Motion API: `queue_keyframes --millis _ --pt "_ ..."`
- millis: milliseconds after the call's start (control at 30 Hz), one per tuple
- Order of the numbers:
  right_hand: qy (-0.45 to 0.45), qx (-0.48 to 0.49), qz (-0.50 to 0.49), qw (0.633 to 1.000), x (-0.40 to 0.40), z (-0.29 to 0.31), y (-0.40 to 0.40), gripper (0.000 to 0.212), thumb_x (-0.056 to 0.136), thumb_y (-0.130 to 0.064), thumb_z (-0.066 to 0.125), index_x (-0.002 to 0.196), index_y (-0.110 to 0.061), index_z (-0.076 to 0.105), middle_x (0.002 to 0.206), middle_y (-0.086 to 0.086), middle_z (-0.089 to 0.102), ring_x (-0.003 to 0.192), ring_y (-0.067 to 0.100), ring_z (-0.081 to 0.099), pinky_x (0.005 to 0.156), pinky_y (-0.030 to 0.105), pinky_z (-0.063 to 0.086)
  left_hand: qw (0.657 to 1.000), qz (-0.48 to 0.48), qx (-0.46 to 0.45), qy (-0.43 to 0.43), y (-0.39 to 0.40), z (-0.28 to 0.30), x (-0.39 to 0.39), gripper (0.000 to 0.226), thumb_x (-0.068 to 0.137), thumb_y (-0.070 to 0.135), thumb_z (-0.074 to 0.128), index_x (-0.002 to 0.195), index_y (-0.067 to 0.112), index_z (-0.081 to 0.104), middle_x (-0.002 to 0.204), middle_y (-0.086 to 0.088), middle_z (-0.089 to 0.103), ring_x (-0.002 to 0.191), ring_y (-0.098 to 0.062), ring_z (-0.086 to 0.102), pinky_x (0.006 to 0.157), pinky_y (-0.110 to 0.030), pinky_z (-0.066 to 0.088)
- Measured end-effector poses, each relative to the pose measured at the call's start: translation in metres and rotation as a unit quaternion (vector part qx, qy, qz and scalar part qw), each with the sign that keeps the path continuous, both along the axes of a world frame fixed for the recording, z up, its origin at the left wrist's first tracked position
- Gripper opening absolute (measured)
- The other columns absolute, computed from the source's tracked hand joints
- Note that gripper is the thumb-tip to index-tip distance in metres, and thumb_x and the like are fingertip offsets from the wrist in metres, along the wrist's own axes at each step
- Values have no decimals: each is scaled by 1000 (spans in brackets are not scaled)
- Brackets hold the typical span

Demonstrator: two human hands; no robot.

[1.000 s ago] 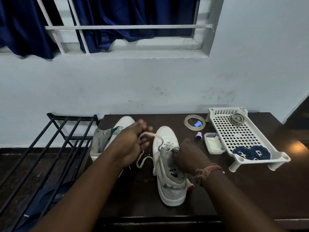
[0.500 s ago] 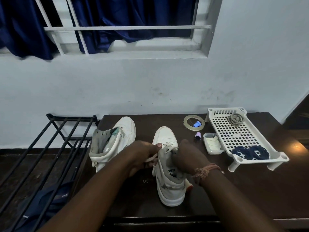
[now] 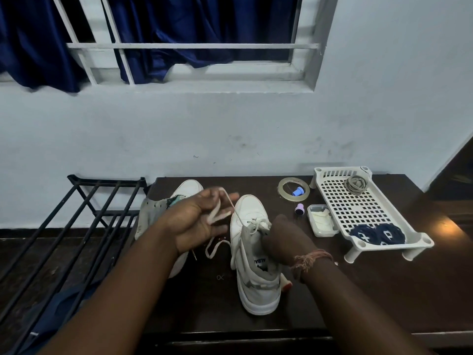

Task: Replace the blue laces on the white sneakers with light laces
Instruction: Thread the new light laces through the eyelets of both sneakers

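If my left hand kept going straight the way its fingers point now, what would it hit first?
Probably the toe of the laced sneaker. The left hand, holding the light lace, points right and slightly away, toward that toe. It may be raised enough to pass over it; height is unclear from this view.

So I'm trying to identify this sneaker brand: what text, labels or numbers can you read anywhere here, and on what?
"ALBA": dark letters, seen upside down, on the tongue label of the nearer sneaker; the right hand covers any further letters.
A second dark line beneath it on the same label: too blurred to read.
Tape roll: faint print, too small to read.
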State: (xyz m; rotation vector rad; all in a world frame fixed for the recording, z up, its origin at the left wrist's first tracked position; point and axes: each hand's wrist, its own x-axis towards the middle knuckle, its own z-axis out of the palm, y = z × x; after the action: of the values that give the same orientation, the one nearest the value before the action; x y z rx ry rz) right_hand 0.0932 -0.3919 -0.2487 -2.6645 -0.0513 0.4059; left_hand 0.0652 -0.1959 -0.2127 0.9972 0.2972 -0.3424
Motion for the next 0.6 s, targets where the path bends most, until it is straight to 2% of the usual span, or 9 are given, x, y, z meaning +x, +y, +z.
queue_keyframes --millis 67,133,167,233,267,333,400,500,600 --pt "1 -5 1 1000 0 1 0 28 95 -13 51 117 3 46 115 20 65 106 30 64 72 27 39 994 64 -88 10 1 5 1 21 101 5 47 86 10 60 90 -9 71 85 -24 73 84 -46 61" --pt "0 -6 6 1000 -1 2 0 29 95 -12 50 119 4 45 116 20 64 108 30 64 72 26 39 995 72 -57 48 2 -3 3 24 102 3 43 83 12 53 64 -2 52 50 -11 55 52 -24 56" --pt "-1 -8 11 1000 -1 2 0 29 96 -12 49 120 4 45 118 21 63 109 30 64 72 25 39 996 57 -16 73 1 -8 3 23 104 8 43 83 15 51 60 2 45 41 -7 41 39 -17 40" --pt "1 -8 17 1000 -2 2 1 29 97 -11 49 120 5 45 119 22 62 109 30 63 72 25 38 988 0 102 114 -3 -15 0 22 105 25 48 87 16 54 61 4 41 38 -5 27 36 -17 20" --pt "0 -4 14 1000 -2 2 1 28 96 -10 49 120 5 45 118 22 62 109 30 63 72 25 38 972 -44 203 114 -5 -16 -3 24 104 33 52 91 14 59 64 3 43 39 -6 28 37 -17 18" --pt "1 7 3 1000 -2 1 1 28 94 -10 51 118 3 46 117 21 63 107 30 63 72 27 38 897 -142 410 86 -10 -17 -7 36 99 45 58 100 12 71 73 -2 50 49 -12 37 42 -18 25" --pt "7 9 -2 1000 0 0 0 28 94 -12 51 118 2 46 117 20 63 107 31 63 73 28 40 857 -198 472 56 -15 -16 -10 42 95 52 62 86 14 78 75 -7 53 59 -18 41 47 -21 29" --pt "15 -7 5 1000 0 1 1 30 96 -14 50 121 3 46 121 19 61 111 32 62 77 30 43 907 -156 390 29 -12 -8 -11 41 92 48 67 65 18 65 60 -1 44 48 -13 30 44 -20 21" --pt "15 -10 9 1000 0 -1 2 31 96 -12 51 122 5 44 122 22 59 111 31 62 78 30 45 953 -116 281 5 3 -6 -5 49 94 40 66 51 22 51 58 5 33 53 -9 22 50 -25 12"
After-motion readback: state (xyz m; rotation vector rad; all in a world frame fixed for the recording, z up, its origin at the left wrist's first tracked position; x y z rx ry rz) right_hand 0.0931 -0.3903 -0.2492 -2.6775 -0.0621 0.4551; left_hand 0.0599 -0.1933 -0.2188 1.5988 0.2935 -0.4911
